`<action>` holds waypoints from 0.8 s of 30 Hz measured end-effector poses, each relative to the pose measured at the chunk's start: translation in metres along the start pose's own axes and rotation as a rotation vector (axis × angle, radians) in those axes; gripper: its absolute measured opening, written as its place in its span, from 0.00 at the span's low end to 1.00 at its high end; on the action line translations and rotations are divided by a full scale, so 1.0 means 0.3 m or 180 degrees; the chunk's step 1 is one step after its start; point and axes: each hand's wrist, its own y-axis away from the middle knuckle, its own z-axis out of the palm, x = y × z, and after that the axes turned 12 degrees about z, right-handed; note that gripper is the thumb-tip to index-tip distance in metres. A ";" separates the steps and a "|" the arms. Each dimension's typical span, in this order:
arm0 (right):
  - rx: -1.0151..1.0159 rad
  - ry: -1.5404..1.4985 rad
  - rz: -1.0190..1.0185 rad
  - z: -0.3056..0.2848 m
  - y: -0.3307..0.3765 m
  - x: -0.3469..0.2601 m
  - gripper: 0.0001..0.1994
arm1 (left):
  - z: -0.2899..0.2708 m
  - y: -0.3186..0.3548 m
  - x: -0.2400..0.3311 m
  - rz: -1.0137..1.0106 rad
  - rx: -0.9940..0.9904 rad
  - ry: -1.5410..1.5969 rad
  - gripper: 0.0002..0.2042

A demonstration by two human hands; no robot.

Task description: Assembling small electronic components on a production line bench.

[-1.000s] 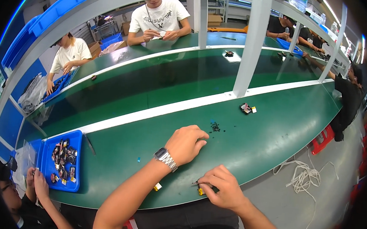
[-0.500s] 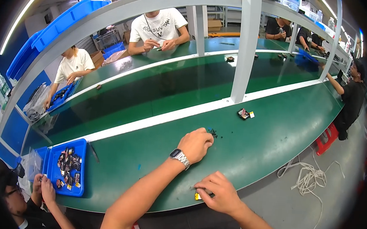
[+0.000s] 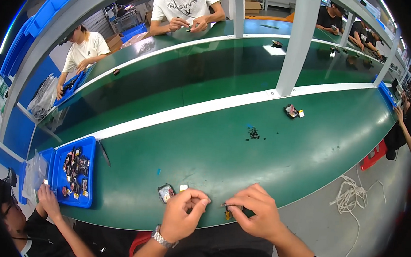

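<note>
My left hand [image 3: 186, 213] is over the near edge of the green bench, thumb and fingers pinched together. Whatever it may hold is too small or hidden to make out. A wristwatch circles that wrist. Just right of it, my right hand [image 3: 256, 211] pinches a small electronic part [image 3: 229, 214] with a dark end and a yellow section; the fingers cover most of it. Beside my left hand lies a small open electronic device [image 3: 165, 192] with a white tag. Farther off, tiny black pieces [image 3: 254, 134] sit in a loose pile.
Another small device [image 3: 291, 111] lies near the white divider [image 3: 178, 112]. At left, a blue tray [image 3: 91, 168] holds several devices beside a co-worker's hands [image 3: 48, 199]. Tweezers [image 3: 104, 153] lie by the tray. A grey post [image 3: 297, 49] rises from the divider.
My left hand has drawn back from the pile of tiny black pieces to beside my right hand. My right hand still pinches the yellow-sectioned part. The whole view has shifted.
</note>
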 end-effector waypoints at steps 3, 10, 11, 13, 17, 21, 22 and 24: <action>-0.0083 0.0109 -0.0114 0.011 0.001 -0.007 0.10 | 0.023 0.040 -0.015 0.0318 0.0266 0.0372 0.05; 0.0050 -0.0016 -0.0423 0.046 -0.006 -0.012 0.10 | 0.046 0.042 -0.002 0.0365 0.0211 0.0793 0.04; 0.0080 -0.0065 -0.0443 0.055 -0.007 -0.016 0.11 | 0.040 0.048 -0.007 0.0359 0.0191 0.0769 0.04; 0.0125 -0.0131 -0.0461 0.068 -0.009 -0.018 0.12 | 0.027 0.057 -0.016 0.0503 0.0251 0.1103 0.06; 0.0130 -0.0204 -0.0537 0.078 -0.007 -0.014 0.13 | 0.011 0.051 -0.012 0.0545 0.0198 0.1302 0.06; 0.0176 -0.0190 -0.0590 0.081 -0.007 -0.006 0.13 | 0.014 0.049 -0.008 0.0472 0.0433 0.1180 0.08; 0.0186 -0.0198 -0.0586 0.082 -0.006 -0.005 0.13 | 0.013 0.052 -0.010 0.0514 0.0484 0.1205 0.09; 0.0211 -0.0156 -0.0590 0.083 -0.004 -0.001 0.13 | -0.001 0.068 -0.023 0.0526 0.0421 0.1322 0.09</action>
